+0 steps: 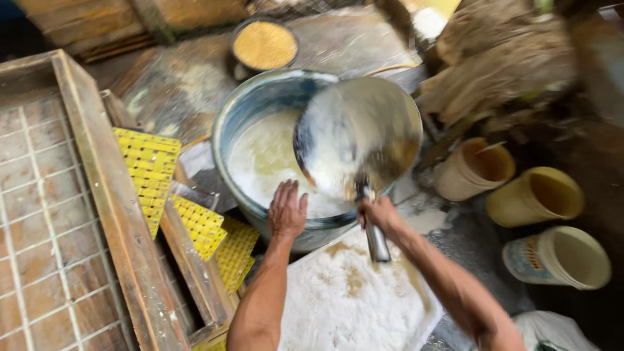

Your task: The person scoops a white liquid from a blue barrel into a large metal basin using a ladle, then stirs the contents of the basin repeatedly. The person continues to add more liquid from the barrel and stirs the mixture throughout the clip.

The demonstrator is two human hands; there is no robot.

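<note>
wet, flour-dusted ground is surrounding a big metal basin (242,117) of white slurry. left hand (287,209) is resting flat and open on its 6 o'clock rim. right hand (379,213) is gripping the ladle (356,133) handle, closed tight; its loaded bowl, probably heavy and slippery, is hanging over the basin at 3 o'clock.

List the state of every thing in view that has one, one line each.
Left hand: flat on the basin's rim, holding nothing.
Right hand: shut on the pan's handle.
Metal pan: tilted over the basin, coated with white batter, blurred.
Basin: upright, part full of white batter.
White tray: covered with white powder, brown patches showing.
Small bowl: filled with yellow grain.
Three buckets: lying on their sides, mouths open.
</note>
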